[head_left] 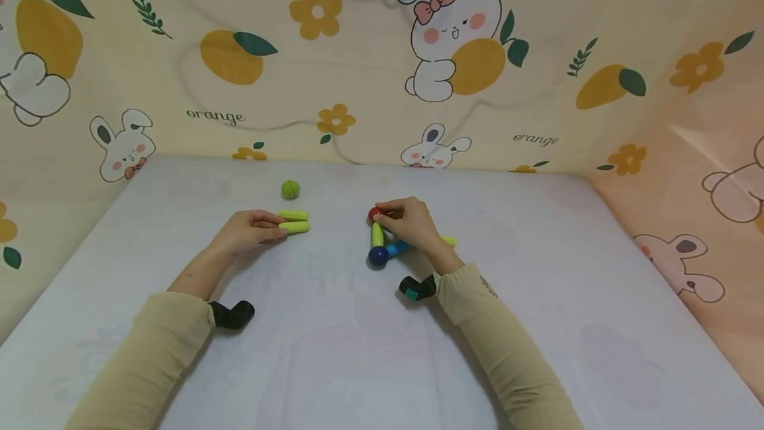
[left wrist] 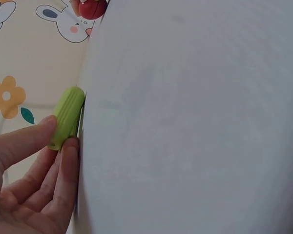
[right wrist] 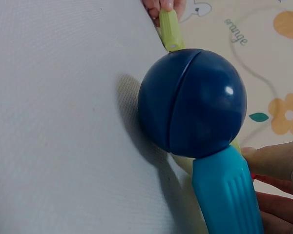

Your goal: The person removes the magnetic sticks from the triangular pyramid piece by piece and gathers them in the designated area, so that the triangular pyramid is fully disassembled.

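In the head view my left hand [head_left: 253, 229] holds a yellow-green stick [head_left: 295, 227] between thumb and fingers; a second yellow-green stick [head_left: 295, 215] lies alongside it. The left wrist view shows the thumb on the ribbed stick [left wrist: 67, 117]. My right hand [head_left: 412, 223] pinches a red ball [head_left: 374, 215]. From that ball a yellow-green rod [head_left: 377, 235] runs to a dark blue ball [head_left: 379, 257], which also meets a blue rod [head_left: 398, 248]. Another yellow-green end [head_left: 450, 241] shows beyond the right wrist; how it joins is hidden. Close up, the blue ball [right wrist: 193, 102] touches the blue rod [right wrist: 227, 190].
A green ball [head_left: 290, 189] sits on the white tabletop [head_left: 334, 344] behind the left hand. Patterned cloth [head_left: 370, 71] rises at the table's back and sides. Dark wrist devices [head_left: 233, 315] extend inward from both sleeves.
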Available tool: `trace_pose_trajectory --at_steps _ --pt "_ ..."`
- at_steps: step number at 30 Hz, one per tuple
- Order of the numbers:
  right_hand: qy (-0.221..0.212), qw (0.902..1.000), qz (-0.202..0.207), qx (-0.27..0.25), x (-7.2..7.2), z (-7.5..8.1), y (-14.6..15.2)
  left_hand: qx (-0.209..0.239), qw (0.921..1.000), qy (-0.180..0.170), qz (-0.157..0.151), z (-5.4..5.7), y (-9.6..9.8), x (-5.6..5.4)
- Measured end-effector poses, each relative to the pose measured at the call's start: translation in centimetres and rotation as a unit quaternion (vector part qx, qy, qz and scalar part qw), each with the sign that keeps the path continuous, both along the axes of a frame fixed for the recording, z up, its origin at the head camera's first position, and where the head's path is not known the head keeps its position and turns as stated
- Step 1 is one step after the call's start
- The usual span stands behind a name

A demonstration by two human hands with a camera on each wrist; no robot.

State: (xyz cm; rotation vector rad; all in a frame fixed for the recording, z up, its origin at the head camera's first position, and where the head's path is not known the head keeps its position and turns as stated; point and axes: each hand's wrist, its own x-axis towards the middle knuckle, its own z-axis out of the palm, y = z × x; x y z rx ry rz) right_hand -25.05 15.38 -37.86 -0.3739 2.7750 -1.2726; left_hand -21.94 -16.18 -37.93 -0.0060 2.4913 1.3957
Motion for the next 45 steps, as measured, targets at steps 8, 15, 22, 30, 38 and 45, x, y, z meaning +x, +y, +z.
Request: trace_pose_trajectory --at_steps 8,15,22,30,38,45 --pt "0.003 1.0 0.0 -0.006 0.0 0.0 0.0 0.004 0.9998 0.015 0.015 0.1 0.0 0.1" --pt "-0.003 1.0 -0.001 -0.009 0.0 0.1 0.0 -0.011 0.9992 0.013 0.035 0.1 -0.1 -0.2" --pt "-0.011 0.9999 -0.001 -0.009 0.0 0.3 -0.1 -0.02 0.9984 0.023 0.048 0.1 -0.2 0.0" --pt "-0.002 0.9989 0.038 0.028 -0.1 0.7 0.5 -0.016 0.9966 0.037 0.072 0.9 -0.1 0.3" --pt "0.001 0.9973 0.069 0.025 0.5 0.3 2.6 -0.012 0.9945 0.073 0.074 1.7 1.1 0.4" --pt "-0.019 0.998 0.057 0.021 1.1 0.4 3.9 -0.011 0.9944 0.089 0.056 2.1 2.3 0.5"
